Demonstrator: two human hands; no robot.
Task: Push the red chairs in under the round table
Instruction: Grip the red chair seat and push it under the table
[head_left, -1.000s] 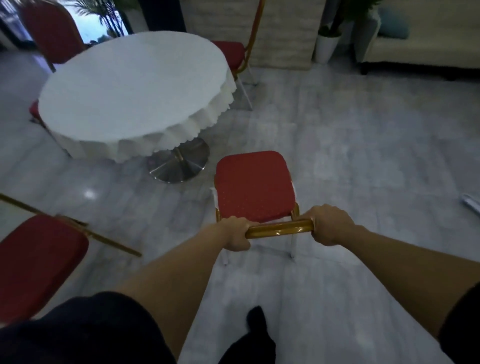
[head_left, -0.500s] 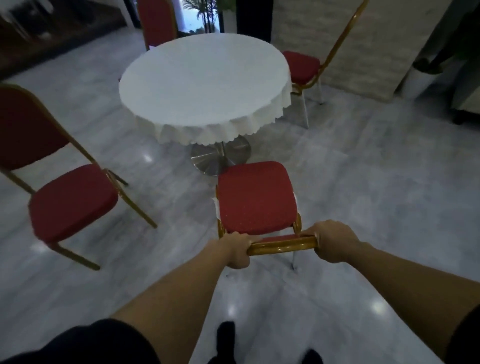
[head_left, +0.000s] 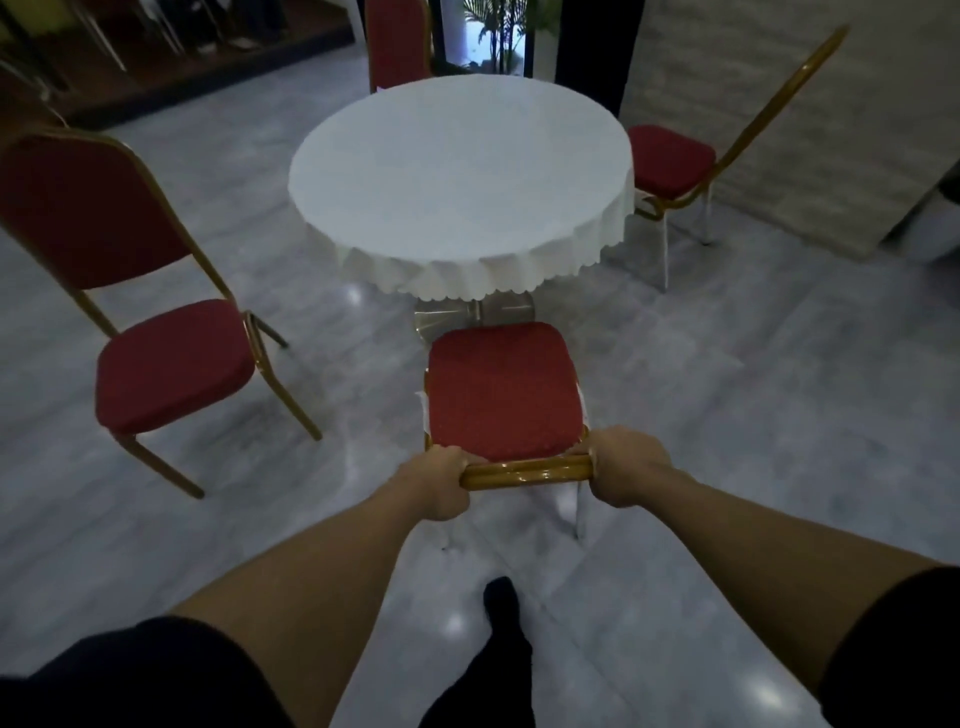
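Observation:
A red-cushioned chair (head_left: 501, 387) with a gold frame stands right in front of me, its seat facing the round table (head_left: 460, 176) draped in a white cloth. My left hand (head_left: 441, 480) and my right hand (head_left: 626, 465) are both shut on the gold top rail of its back. The seat's front edge sits just short of the cloth's scalloped hem, in front of the metal table base (head_left: 475, 312).
A second red chair (head_left: 171, 358) stands pulled out at the left. A third chair (head_left: 670, 161) sits at the table's right side, a fourth chair (head_left: 397, 44) behind the table. A stone-faced wall (head_left: 857, 104) rises at the right. My foot (head_left: 504, 605) is on the grey marble floor.
The chair in my hands has swung round and moved toward the table, which is now centred ahead. The left chair has come fully into view.

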